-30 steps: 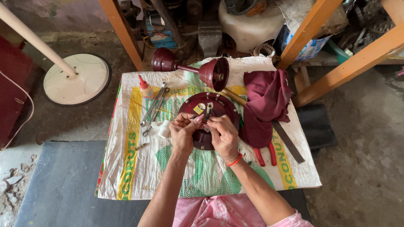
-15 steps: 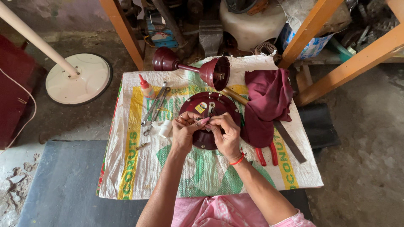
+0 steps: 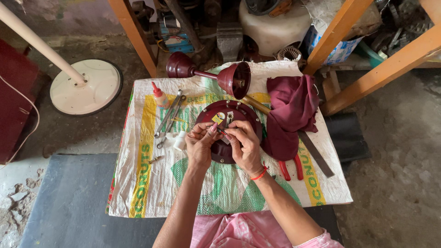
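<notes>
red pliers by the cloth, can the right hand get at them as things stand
Probably yes. The red pliers lie just beside the right hand, handles bare on the woven sack; only their head is tucked under the maroon cloth.

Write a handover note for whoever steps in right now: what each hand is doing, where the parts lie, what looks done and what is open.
Left hand: fingertips pinched together with the right's, over the round maroon cover; what they pinch is too small to tell.
Right hand: same pinch, resting above the cover; red bangle at the wrist.
Parts: cover lies on the woven sack. Maroon cone-and-rod piece lies beyond it. Maroon cloth to the right, partly over the red-handled pliers. Red-capped bottle, metal tools and a small white piece to the left.
Done: cover lies separate from the cone piece.
Open: fingers are on the small fittings at the cover's middle.
</notes>
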